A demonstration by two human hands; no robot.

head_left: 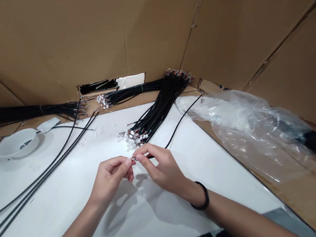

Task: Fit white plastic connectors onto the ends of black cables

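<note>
My left hand (pixel 114 172) and my right hand (pixel 159 166) meet over the white table, fingertips almost touching. The right fingers pinch the near end of a black cable (pixel 178 125), which runs from there toward the back right. Between the two hands a small light-coloured piece shows at the cable's end; the left thumb and finger are closed on it. It is too small to make out in detail. Just beyond my fingers lie the white connectors (pixel 137 136) of a thick black cable bundle (pixel 163 104).
A white bowl (pixel 17 143) with small dark parts and a paper label (pixel 48 125) stand at the left. Long black cables (pixel 47 170) cross the left side. Other bundles (pixel 23 111) lie along the cardboard wall. Clear plastic bags (pixel 244 121) lie at the right.
</note>
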